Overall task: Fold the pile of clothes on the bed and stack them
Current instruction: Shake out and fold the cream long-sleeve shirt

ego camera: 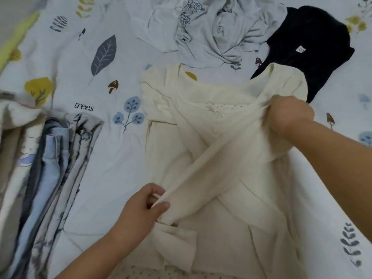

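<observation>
A cream long-sleeved top [231,218] lies spread on the bed in front of me, its two sleeves crossed over the chest. My left hand [145,204] pinches the cuff end of one sleeve at the lower left. My right hand [289,115] grips the same sleeve near the shoulder, and the sleeve is stretched taut between them. A stack of folded clothes [46,174] sits at the left. A crumpled light grey garment [213,31] and a black garment [310,49] lie unfolded beyond the cream top.
The bed sheet [112,158] is pale with printed leaves, mushrooms and the word "trees". A green strip [18,37] runs along the bed's far left edge. Bare sheet lies between the folded stack and the cream top.
</observation>
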The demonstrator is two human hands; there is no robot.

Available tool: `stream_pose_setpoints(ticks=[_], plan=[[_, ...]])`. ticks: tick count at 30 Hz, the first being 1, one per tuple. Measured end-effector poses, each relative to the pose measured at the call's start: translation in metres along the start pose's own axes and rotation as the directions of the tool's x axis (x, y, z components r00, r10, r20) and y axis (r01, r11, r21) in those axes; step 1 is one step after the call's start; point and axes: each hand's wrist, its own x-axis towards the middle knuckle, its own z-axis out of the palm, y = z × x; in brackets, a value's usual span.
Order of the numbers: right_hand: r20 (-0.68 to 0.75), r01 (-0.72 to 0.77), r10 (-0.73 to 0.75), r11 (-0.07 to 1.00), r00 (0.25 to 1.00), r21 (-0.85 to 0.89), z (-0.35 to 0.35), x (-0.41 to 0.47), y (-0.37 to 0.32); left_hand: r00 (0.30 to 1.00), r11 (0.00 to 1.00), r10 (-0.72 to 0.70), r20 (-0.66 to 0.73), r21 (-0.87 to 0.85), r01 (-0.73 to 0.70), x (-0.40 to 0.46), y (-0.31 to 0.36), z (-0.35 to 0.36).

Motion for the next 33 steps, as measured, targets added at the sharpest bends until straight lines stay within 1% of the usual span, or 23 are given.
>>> stream_pose_setpoints(ticks=[2,4,6,8,10,11,12,13,14,15,16,17,19,20,22,23,24,26,28,30,31,32,33], plan=[[-0.023,-0.069,0.071,0.996,0.997,0.053,-0.007,0.011,-0.001,0.999,0.995,0.033,-0.007,0.1,-0.032,-0.001,-0.001,-0.005],[-0.01,-0.093,0.095,0.989,0.995,0.113,-0.006,0.011,-0.006,0.998,0.962,0.05,-0.022,0.271,-0.042,-0.006,0.001,-0.008],[-0.047,-0.067,0.075,0.987,0.996,0.147,-0.001,-0.005,-0.013,1.0,0.905,0.004,-0.001,0.424,-0.004,-0.009,0.005,-0.011],[-0.128,0.026,-0.007,0.989,0.992,0.148,0.008,-0.033,-0.022,0.996,0.891,-0.051,0.073,0.455,0.012,-0.011,0.01,-0.014],[-0.157,0.136,-0.108,0.974,0.982,0.183,0.018,-0.07,-0.027,0.978,0.958,-0.108,0.18,0.281,0.054,-0.011,0.015,-0.017],[-0.143,0.176,-0.149,0.963,0.978,0.203,0.024,-0.089,-0.028,0.963,0.987,-0.138,0.232,0.107,0.116,-0.011,0.017,-0.02],[-0.125,0.205,-0.181,0.955,0.976,0.216,0.031,-0.107,-0.027,0.933,0.969,-0.176,0.313,-0.115,0.221,-0.01,0.018,-0.023],[-0.117,0.225,-0.203,0.947,0.972,0.229,0.038,-0.123,-0.025,0.883,0.879,-0.201,0.424,-0.321,0.354,-0.008,0.018,-0.026],[-0.121,0.247,-0.223,0.937,0.967,0.245,0.044,-0.135,-0.022,0.842,0.772,-0.179,0.509,-0.457,0.441,-0.008,0.019,-0.03],[-0.128,0.27,-0.244,0.926,0.961,0.265,0.05,-0.146,-0.018,0.818,0.721,-0.148,0.556,-0.505,0.474,-0.008,0.019,-0.034],[-0.128,0.284,-0.257,0.915,0.958,0.285,0.054,-0.154,-0.014,0.808,0.752,-0.156,0.568,-0.462,0.47,-0.008,0.017,-0.037],[-0.116,0.288,-0.265,0.91,0.957,0.298,0.059,-0.162,-0.01,0.815,0.827,-0.198,0.544,-0.354,0.437,-0.006,0.012,-0.039],[-0.078,0.303,-0.293,0.914,0.953,0.27,0.064,-0.174,0.0,0.873,0.959,-0.233,0.429,-0.047,0.279,-0.011,0.004,-0.04],[-0.06,0.314,-0.309,0.918,0.949,0.242,0.065,-0.178,0.005,0.915,0.982,-0.188,0.358,0.074,0.173,-0.014,0.002,-0.038],[0.025,0.338,-0.348,0.923,0.937,0.186,0.069,-0.186,0.018,0.977,0.973,-0.02,0.212,0.23,-0.03,-0.021,-0.007,-0.033],[0.042,0.357,-0.37,0.917,0.928,0.18,0.071,-0.189,0.027,0.986,0.928,0.133,0.105,0.336,-0.161,-0.025,-0.012,-0.032],[0.052,0.367,-0.382,0.911,0.923,0.187,0.071,-0.194,0.035,0.953,0.834,0.303,0.034,0.474,-0.282,-0.029,-0.014,-0.033],[0.069,0.392,-0.409,0.903,0.91,0.176,0.067,-0.203,0.046,0.867,0.62,0.486,0.11,0.656,-0.431,-0.035,-0.026,-0.037],[0.109,0.409,-0.417,0.908,0.902,0.091,0.064,-0.213,0.059,0.823,0.403,0.484,0.298,0.759,-0.512,-0.041,-0.039,-0.046],[0.063,0.455,-0.455,0.89,0.888,0.006,0.068,-0.227,0.076,0.785,0.169,0.401,0.471,0.805,-0.569,-0.045,-0.048,-0.056],[0.072,0.492,-0.49,0.87,0.869,-0.027,0.07,-0.234,0.085,0.778,0.084,0.352,0.52,0.81,-0.58,-0.046,-0.051,-0.06],[0.097,0.531,-0.526,0.846,0.845,-0.039,0.072,-0.24,0.092,0.774,0.036,0.321,0.546,0.81,-0.586,-0.047,-0.053,-0.062],[0.119,0.56,-0.553,0.827,0.825,-0.039,0.075,-0.244,0.099,0.771,0.031,0.306,0.559,0.803,-0.595,-0.048,-0.055,-0.063]])
